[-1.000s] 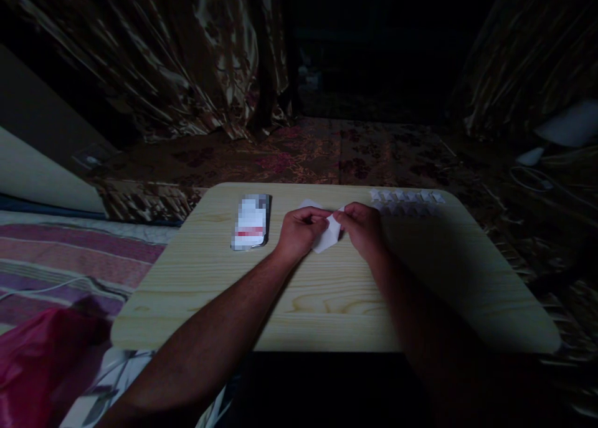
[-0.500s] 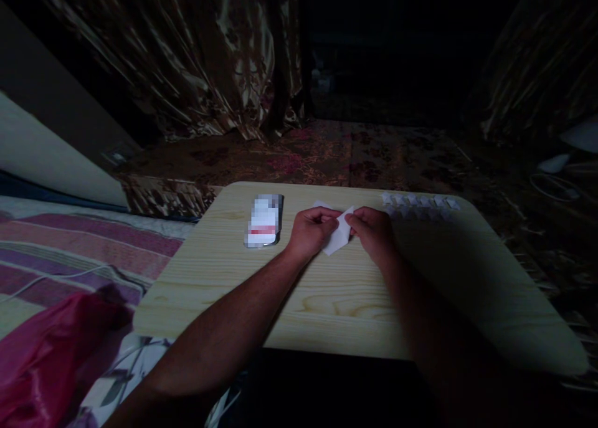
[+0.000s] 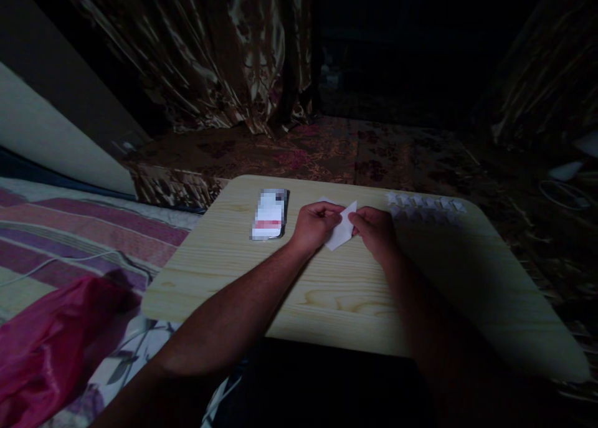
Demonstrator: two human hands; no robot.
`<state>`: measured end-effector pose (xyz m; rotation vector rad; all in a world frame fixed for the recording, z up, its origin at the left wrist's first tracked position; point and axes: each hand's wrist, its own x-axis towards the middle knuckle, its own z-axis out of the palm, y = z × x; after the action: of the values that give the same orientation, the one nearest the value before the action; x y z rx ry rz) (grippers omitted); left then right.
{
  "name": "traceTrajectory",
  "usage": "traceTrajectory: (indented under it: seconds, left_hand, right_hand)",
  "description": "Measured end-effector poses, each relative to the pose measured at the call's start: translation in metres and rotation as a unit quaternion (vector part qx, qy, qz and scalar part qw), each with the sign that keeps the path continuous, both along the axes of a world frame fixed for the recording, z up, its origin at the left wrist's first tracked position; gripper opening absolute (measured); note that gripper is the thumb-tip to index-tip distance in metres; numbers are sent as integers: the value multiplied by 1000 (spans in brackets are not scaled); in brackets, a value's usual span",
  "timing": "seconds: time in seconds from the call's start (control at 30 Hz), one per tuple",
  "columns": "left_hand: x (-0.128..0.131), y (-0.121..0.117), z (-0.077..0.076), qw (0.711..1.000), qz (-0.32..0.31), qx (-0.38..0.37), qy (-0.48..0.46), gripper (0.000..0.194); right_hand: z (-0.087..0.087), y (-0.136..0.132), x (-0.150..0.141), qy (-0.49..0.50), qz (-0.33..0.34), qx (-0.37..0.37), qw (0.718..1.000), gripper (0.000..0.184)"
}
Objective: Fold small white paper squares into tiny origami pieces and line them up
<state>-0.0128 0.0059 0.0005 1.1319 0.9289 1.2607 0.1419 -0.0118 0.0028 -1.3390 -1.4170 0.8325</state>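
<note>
A white sheet of paper (image 3: 342, 232), partly folded with a pointed upper corner, is held between both hands over the wooden table (image 3: 261, 278). My left hand (image 3: 315, 227) pinches its left side, thumb on top. On the right edge, my right hand (image 3: 376, 228) grips the paper between thumb and fingers. Some of the sheet is hidden behind the left fingers. Beyond my right hand, small folded white paper pieces (image 3: 425, 202) lie in two rows near the table's far right.
A phone (image 3: 270, 215) with a blurred screen lies on the table left of my hands. To the left is a striped bedspread (image 3: 93, 235) with a pink bag (image 3: 56, 341) and a white cable (image 3: 60, 260). Patterned curtains (image 3: 243, 54) hang behind.
The view has shifted slightly, so the table and phone appear a little higher and further right. Both hands keep hold of the paper, with barely any change in its shape.
</note>
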Motion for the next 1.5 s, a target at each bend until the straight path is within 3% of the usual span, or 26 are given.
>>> traceTrajectory:
  seconds: [0.8,1.13,1.5]
  left_hand:
    - [-3,1,6,999,31,-22,-8,23]
    - [-4,3,3,999,46,-17,-12,23]
    - [-7,4,6,998,63,-17,-10,24]
  right_hand:
    - [5,-5,-4,-17,26,-29,999,23]
    - [-4,-1,-3,-18,42,-38,998,20]
    - [-3,-3,-4,-11,61,-42,997,16]
